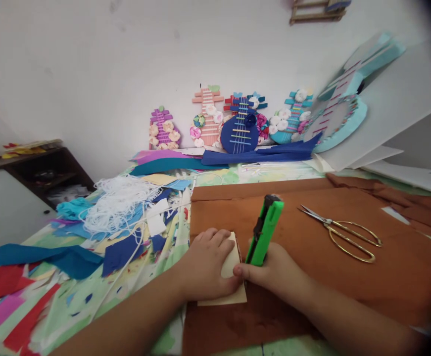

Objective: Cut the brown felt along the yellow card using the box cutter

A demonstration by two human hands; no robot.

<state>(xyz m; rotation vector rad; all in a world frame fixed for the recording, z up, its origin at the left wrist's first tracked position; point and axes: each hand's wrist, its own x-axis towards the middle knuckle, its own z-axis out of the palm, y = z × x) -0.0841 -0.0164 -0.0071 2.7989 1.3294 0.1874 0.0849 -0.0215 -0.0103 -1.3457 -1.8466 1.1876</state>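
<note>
My left hand (211, 264) lies flat with fingers stretched over a cream-coloured card (230, 296), pressing it onto a brown fabric sheet (289, 217). In my right hand (280, 274) is a green utility knife (263, 235), its black end up. The lower end of the knife is hidden by my fingers, close to the card's right edge. The right thumb points toward the left thumb. Gold-handled scissors (343, 232) rest on the brown fabric to the right, their blades pointing to the upper left.
To the left lie a tangle of white cord (120, 205) and red, blue and purple fabric scraps (65, 259). Small decorated lute-shaped pieces (239, 128) stand along the wall, with a large pale-blue one (343, 118) at right. A dark cabinet (61, 173) stands far left.
</note>
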